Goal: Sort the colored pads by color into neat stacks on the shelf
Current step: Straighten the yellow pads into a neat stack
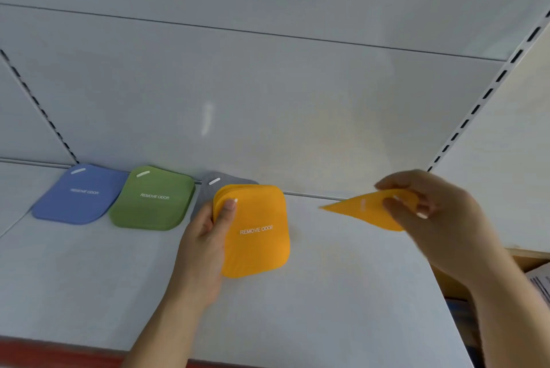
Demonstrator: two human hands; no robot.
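My left hand (208, 236) grips a stack of orange pads (256, 230) by its left edge, thumb on top, lifted above the white shelf (89, 278). To the right, my right hand (428, 204) pinches a single orange pad (366, 210), tilted and blurred, in the air. At the back left of the shelf lie a blue stack (80, 195), a green stack (153, 199) and a grey stack (208, 189), the grey one mostly hidden behind the orange stack.
The white back panel (268, 99) rises behind the pads, with slotted uprights at left (38, 105) and right (482, 99). A red strip (44, 352) edges the shelf front. A cardboard box with papers (535, 275) sits at the lower right.
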